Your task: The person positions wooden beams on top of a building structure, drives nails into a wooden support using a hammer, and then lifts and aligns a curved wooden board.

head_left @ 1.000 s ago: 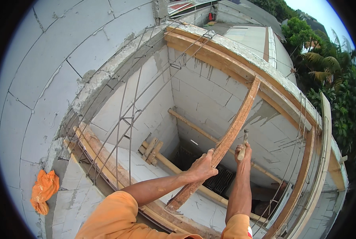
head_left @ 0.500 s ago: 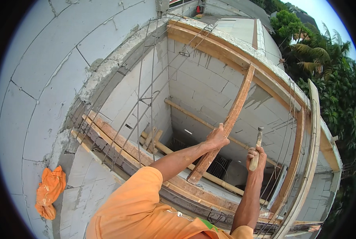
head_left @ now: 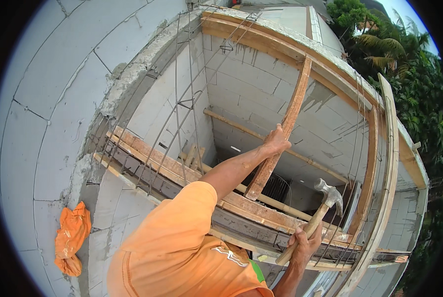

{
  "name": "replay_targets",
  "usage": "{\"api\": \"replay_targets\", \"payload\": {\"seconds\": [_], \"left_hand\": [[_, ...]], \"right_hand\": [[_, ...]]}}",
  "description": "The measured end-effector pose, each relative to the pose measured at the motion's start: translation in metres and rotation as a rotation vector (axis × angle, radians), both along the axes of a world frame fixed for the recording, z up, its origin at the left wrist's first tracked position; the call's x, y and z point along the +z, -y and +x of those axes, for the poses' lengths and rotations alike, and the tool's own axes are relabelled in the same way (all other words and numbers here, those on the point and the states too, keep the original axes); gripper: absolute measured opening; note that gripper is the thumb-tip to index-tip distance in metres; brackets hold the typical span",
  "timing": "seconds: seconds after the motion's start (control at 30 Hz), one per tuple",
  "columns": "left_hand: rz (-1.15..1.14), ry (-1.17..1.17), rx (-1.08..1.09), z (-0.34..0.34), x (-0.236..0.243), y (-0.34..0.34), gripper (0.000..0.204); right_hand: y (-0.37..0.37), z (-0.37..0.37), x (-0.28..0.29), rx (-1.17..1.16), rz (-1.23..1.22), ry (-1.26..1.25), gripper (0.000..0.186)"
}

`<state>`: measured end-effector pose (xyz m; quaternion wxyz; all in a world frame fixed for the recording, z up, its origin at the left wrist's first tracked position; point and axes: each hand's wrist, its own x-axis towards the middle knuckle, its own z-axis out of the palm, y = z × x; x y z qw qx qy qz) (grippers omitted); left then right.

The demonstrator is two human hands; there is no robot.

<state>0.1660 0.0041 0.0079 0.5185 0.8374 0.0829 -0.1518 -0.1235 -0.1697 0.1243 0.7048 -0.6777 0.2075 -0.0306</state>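
Observation:
A wooden beam spans from the far timber frame toward the near formwork board, and my left hand is closed round it near its middle. The beam's near end lies by the inner edge of the near formwork board. In my right hand is a claw hammer, gripped by its wooden handle. Its metal head points up and away from me, above the near board and apart from the beam.
Thin steel rebar crosses the opening on the left. A long plank runs along the right side. Bamboo poles stretch across the deep space below. An orange cloth lies on the block wall at left.
My right hand has drawn back toward me, and the hammer's head has swung so its side and claw show. The beam's near end has shifted slightly upward in view, my left hand still on it.

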Motion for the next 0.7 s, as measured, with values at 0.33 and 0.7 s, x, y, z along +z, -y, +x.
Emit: {"api": "replay_targets", "payload": {"seconds": [0.33,0.7], "left_hand": [[0.02,-0.017,0.004,0.001,-0.004,-0.004,0.064],[0.034,-0.023,0.012,0.002,-0.008,-0.002,0.066]], "right_hand": [[-0.016,-0.047,-0.052,-0.119,-0.244,-0.025,0.079],[-0.022,-0.042,-0.057,-0.2,-0.186,0.114,0.074]]}}
